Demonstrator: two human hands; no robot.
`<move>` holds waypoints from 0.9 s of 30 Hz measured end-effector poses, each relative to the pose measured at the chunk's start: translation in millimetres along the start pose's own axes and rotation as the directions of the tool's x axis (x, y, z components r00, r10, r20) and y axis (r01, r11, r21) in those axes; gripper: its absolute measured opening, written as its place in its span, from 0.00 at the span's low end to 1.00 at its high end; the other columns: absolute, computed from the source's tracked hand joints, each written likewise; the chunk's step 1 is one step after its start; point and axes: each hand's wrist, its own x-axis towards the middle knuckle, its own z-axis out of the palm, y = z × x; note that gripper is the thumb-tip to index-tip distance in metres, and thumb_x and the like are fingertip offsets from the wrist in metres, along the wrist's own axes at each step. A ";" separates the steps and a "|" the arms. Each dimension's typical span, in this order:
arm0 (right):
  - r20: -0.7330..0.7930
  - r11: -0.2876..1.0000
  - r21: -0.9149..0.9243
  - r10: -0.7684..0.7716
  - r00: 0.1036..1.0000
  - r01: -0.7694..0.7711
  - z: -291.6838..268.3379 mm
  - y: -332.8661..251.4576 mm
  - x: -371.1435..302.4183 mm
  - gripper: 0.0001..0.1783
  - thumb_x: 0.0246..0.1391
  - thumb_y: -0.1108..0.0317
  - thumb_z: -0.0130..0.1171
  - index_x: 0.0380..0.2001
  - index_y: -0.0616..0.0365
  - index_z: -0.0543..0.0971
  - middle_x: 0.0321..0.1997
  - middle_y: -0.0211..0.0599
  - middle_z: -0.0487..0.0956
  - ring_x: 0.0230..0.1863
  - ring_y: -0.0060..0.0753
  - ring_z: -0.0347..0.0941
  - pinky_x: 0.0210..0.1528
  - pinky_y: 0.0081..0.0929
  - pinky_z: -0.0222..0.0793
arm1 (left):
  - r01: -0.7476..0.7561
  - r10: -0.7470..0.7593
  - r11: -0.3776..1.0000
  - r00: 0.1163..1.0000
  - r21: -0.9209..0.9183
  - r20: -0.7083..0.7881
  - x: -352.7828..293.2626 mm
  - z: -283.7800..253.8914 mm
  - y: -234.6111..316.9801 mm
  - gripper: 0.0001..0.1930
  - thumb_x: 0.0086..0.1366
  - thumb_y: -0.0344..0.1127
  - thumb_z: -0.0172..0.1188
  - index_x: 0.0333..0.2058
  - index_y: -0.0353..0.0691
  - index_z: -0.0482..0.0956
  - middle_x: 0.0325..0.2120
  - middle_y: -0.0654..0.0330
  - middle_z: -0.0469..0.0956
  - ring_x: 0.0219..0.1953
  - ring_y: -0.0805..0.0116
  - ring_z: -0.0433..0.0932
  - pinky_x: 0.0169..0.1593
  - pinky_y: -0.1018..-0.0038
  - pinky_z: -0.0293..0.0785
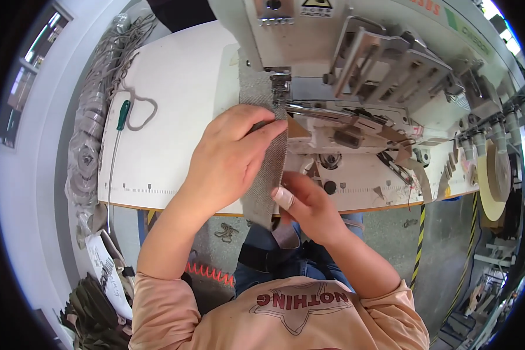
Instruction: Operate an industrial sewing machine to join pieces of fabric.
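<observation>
A strip of grey woven fabric [272, 162] runs from under the presser foot [280, 87] of a white sewing machine [309, 41] toward me and hangs over the table's front edge. Across its upper part lies my left hand [233, 149], thumb and fingers closed on the cloth just in front of the foot. Lower down, my right hand [306, 204] pinches the right edge of the same strip between thumb and fingers. One fingertip of that hand is wrapped in white tape. The strip's lower end curls below the right hand.
On the white table [169, 116] at left lies a green-handled screwdriver [122, 115] beside a loop of cord [149, 114]. Metal guides [385, 58] and tweezers [395, 166] are at right. Plastic-wrapped rolls [90, 122] line the left side. Dark cloth [93, 309] is piled lower left.
</observation>
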 end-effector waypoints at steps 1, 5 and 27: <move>0.038 0.973 -0.229 -0.022 0.999 0.030 -2.3 5.2 -1.2 0.12 0.60 0.69 0.55 0.45 0.63 0.74 0.34 0.35 0.76 0.31 0.26 0.70 0.33 0.26 0.67 | -0.010 0.010 1.000 1.000 0.002 -0.001 0.3 1.2 -0.7 0.19 0.49 0.22 0.59 0.43 0.39 0.78 0.41 0.57 0.73 0.44 0.56 0.73 0.46 0.64 0.71; 0.181 0.761 -0.617 -0.107 0.978 0.198 -0.2 16.5 -15.6 0.08 0.60 0.69 0.55 0.38 0.64 0.76 0.29 0.34 0.74 0.28 0.22 0.66 0.30 0.25 0.63 | -0.014 0.014 1.000 1.000 0.012 0.003 -2.9 0.2 -1.8 0.20 0.49 0.22 0.59 0.44 0.38 0.77 0.43 0.58 0.72 0.45 0.56 0.73 0.47 0.64 0.70; 0.086 0.911 -0.384 -0.127 0.988 0.150 16.1 7.5 -22.0 0.10 0.63 0.68 0.51 0.35 0.66 0.75 0.26 0.24 0.71 0.29 0.14 0.60 0.31 0.16 0.59 | -0.038 0.038 0.999 0.999 0.016 0.011 2.2 0.8 -13.4 0.19 0.47 0.25 0.61 0.41 0.40 0.79 0.38 0.61 0.73 0.44 0.60 0.74 0.45 0.68 0.71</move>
